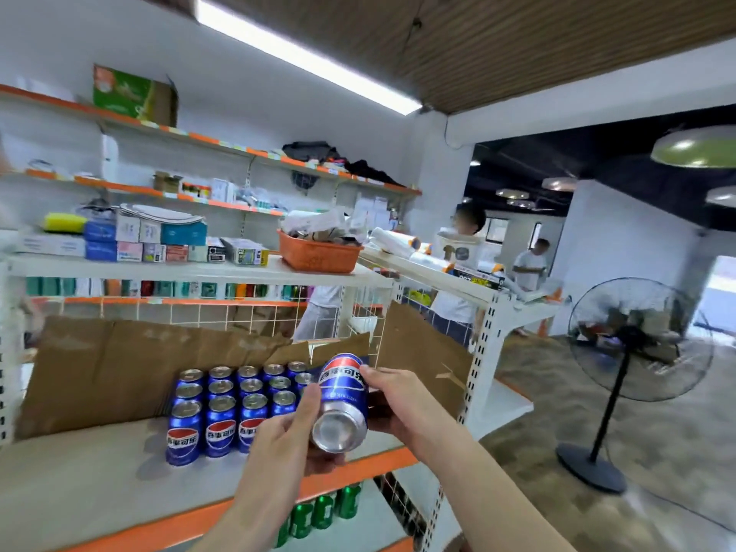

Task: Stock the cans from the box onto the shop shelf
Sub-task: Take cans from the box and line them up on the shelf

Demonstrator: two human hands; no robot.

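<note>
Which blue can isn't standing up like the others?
The blue can held between the left hand and right hand. It's tipped over, silver bottom facing us, while the cans on the shelf stand upright in rows.

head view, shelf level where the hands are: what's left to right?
Flattened cardboard → block of standing blue cans → left hand → held blue can, tilted with its base toward the camera → right hand → shelf upright → standing fan

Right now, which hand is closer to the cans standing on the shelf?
Left. The left hand holds the blue can right in front of the standing cans, overlapping them in view; the right hand grips the can's far side, away from them.
</note>
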